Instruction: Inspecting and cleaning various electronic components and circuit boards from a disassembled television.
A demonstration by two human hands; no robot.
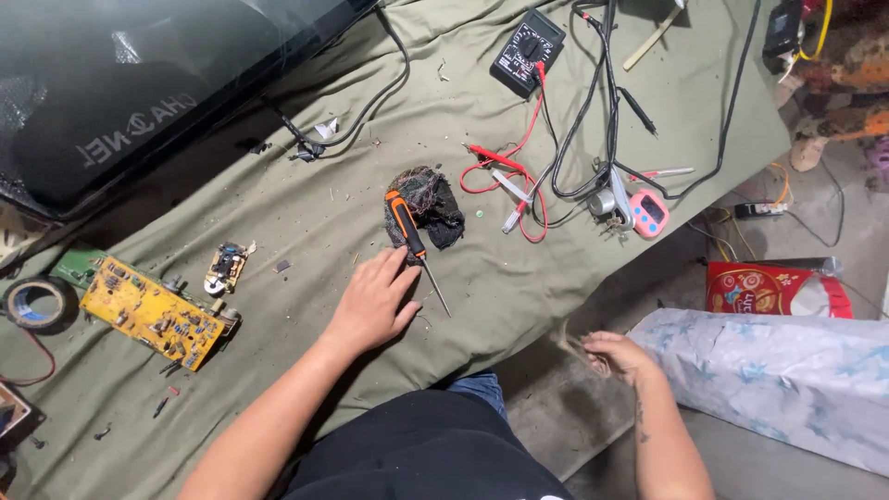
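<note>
On green cloth, left hand (pixel 370 304) flat, fingers spread beside orange screwdriver (pixel 415 243), right hand (pixel 619 356) blurred, grip unclear

Green cloth (pixel 306 213) w/ screwdriver (pixel 414 243), circuit board (pixel 153 313), multimeter (pixel 528 51)

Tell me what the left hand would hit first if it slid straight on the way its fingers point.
Probably the screwdriver: the left hand points up-right at its orange-and-black handle, fingertips nearly touching.
</note>
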